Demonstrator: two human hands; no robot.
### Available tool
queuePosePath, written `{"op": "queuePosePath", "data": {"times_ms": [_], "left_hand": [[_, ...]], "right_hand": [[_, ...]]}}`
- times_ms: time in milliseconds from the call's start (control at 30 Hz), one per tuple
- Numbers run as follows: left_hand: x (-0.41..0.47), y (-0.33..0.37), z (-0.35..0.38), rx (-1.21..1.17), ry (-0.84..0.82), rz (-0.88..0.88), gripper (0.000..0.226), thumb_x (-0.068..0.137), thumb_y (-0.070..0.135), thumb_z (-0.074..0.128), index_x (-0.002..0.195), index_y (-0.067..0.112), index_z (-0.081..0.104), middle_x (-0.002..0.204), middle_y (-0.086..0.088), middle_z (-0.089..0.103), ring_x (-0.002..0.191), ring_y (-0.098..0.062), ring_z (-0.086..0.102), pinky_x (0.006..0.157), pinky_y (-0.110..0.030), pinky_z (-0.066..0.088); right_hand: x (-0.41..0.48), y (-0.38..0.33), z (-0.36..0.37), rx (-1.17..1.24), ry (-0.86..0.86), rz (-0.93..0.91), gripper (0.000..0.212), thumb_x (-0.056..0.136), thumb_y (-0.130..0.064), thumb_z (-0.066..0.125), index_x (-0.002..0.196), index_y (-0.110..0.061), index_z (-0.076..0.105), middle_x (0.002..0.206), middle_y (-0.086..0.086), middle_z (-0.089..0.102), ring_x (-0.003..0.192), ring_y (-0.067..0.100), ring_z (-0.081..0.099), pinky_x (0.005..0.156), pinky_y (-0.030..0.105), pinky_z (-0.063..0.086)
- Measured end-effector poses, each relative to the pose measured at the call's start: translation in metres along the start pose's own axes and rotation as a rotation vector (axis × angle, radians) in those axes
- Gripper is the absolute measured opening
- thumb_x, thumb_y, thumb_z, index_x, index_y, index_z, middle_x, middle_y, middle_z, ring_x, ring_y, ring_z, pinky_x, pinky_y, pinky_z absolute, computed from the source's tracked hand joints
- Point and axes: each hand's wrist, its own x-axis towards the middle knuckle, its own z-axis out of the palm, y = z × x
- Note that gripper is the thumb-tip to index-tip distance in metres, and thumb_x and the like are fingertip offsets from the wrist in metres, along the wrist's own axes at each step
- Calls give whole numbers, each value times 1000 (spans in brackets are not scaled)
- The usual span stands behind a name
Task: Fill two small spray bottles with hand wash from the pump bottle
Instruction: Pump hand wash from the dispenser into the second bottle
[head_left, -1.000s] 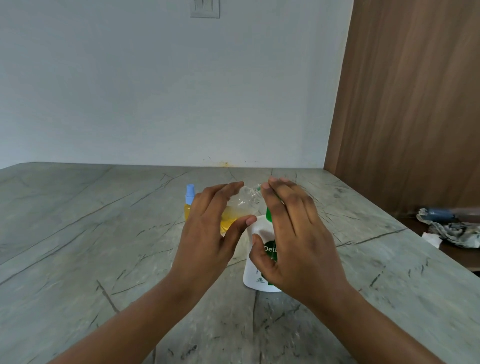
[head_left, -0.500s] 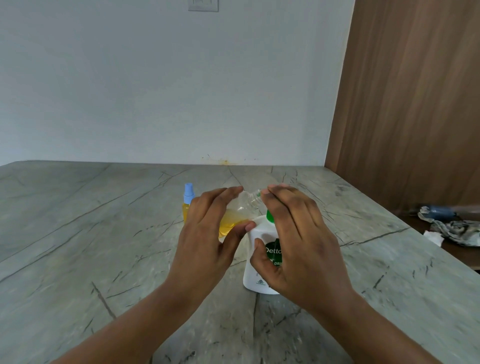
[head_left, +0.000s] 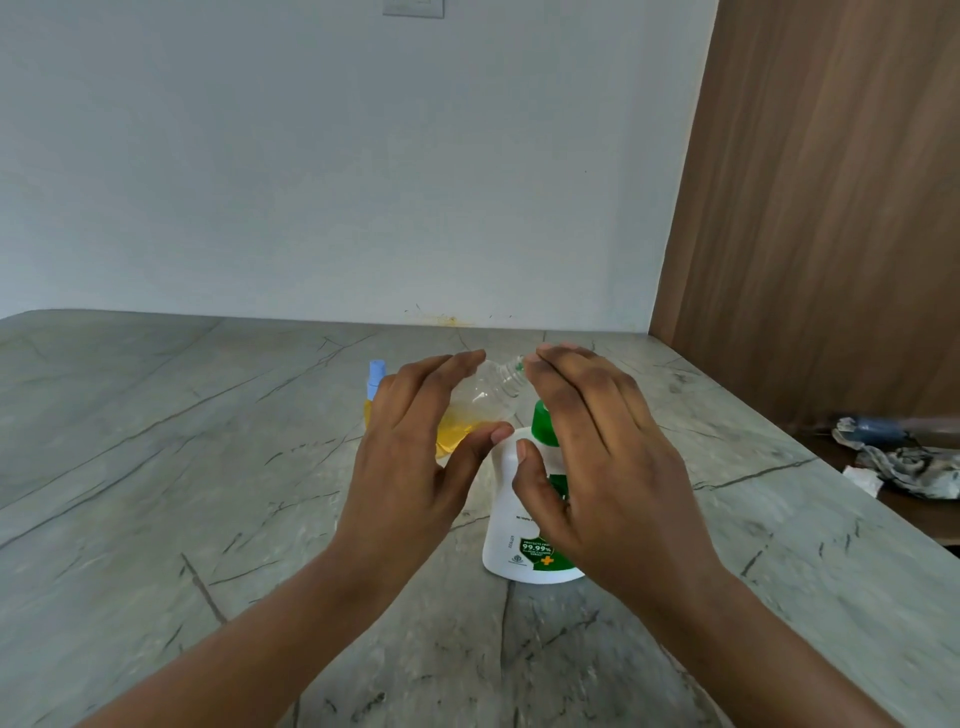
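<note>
The head view shows a grey stone counter (head_left: 156, 467) with dark veins across the lower part, and both forearms come in from the bottom edge. The left hand (head_left: 410, 457) grips a small clear spray bottle (head_left: 485, 395): the fingers curve over its far side and the thumb closes on the near side. This bottle is lifted off the counter and tilted, with its bare threaded neck pointing up and to the right. Yellow liquid lies in its lower part, mostly covered by the palm. The right hand (head_left: 597, 467) lies with nearly straight fingers over the green pump head of the white pump bottle (head_left: 511, 525), which stands upright on the counter, and its thumb is at the front shoulder of that bottle. The fingers hide the spout, so I cannot tell if the neck of the small bottle touches it; the neck ends just beside the fingertips. The two hands are close together but not touching. Behind the left hand stands a second spray bottle (head_left: 375, 379) with a light blue cap, and only the cap and a strip of its yellow body are seen. At the back is a white wall (head_left: 311, 182) with a switch plate (head_left: 413, 8) at the top edge and a small yellow stain (head_left: 452, 320) where it meets the counter. On the right is a brown wooden panel (head_left: 831, 208), and near its foot, on a lower dark surface, lies a crumpled cloth (head_left: 909, 462).
</note>
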Motion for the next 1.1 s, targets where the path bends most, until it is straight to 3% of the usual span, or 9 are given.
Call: {"op": "queuePosePath", "data": {"times_ms": [333,767,933,1100], "left_hand": [[-2,-1,0,-9,-7,7,44,87,45,52,126,25,48,112,23,40,103,-2,46,84,-4,34],[-10,-6,3,-3,-56,5,46,87,51,47,127,28,46,116,23,41,104,0,45,85,-4,35],[-6,-6,2,7,-34,16,46,86,45,51,127,25,48,116,15,47,106,2,41,87,-4,33],[-1,-2,1,-9,-15,19,45,87,43,52,128,25,48,114,23,40,105,2,42,88,-6,33]], "right_hand": [[-5,-1,7,-9,-20,21,55,80,-23,62,126,3,51,124,17,55,122,25,41,103,25,30],[-13,-4,8,7,-57,47,51,78,-25,57,122,1,56,120,13,59,118,22,45,100,24,34],[-9,0,5,29,-61,38,50,80,-27,56,122,0,56,120,12,58,118,21,46,98,21,34],[-2,0,0,-13,-17,14,48,82,-26,53,122,0,56,120,13,59,117,20,44,94,20,34]]}}
